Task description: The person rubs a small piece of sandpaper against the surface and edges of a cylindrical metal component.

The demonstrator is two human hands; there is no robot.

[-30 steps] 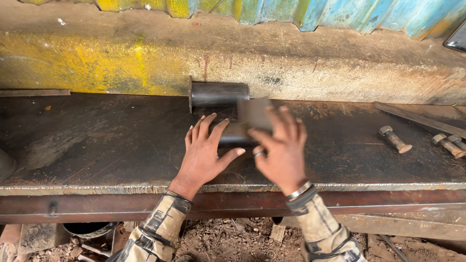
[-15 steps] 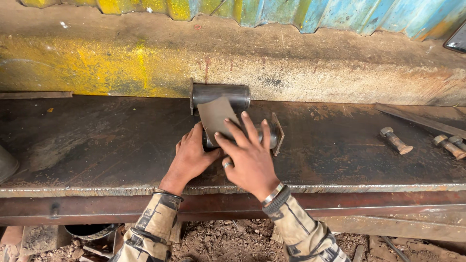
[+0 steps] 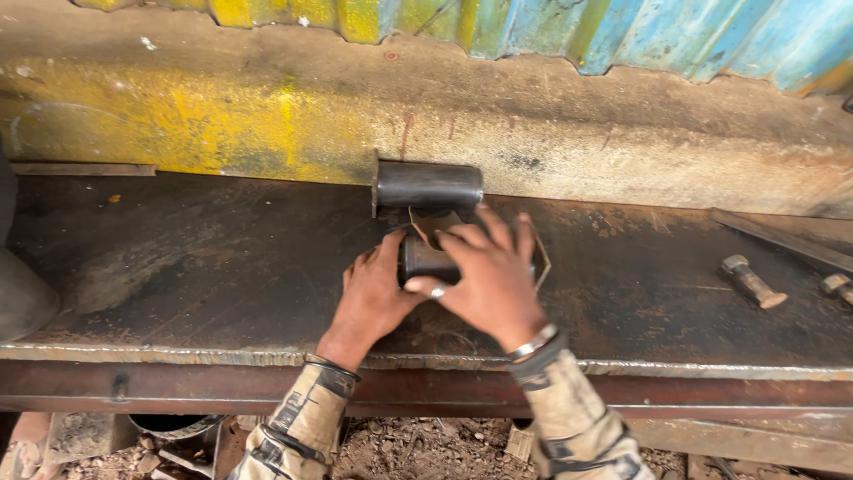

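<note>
A short steel tube [image 3: 425,260] with an end plate lies on its side on the steel bench [image 3: 178,267]. My left hand [image 3: 371,298] grips its near left end. My right hand [image 3: 490,276] lies over the tube's top, fingers curled round it, and a thin square metal plate [image 3: 428,222] pokes out beyond the fingertips against the tube's left end. A second steel tube [image 3: 428,185] with a flange lies just behind, against the wall.
Two bolts [image 3: 753,283] [image 3: 837,286] lie on the bench at the right, beside a flat steel bar [image 3: 782,240]. A rough yellow-stained wall [image 3: 222,124] runs along the back. A dark rounded object [image 3: 22,298] sits at the bench's left edge.
My right hand carried the square plate from above the tube down to the tube's left end and now wraps over the tube. My left hand closed onto the tube's end.
</note>
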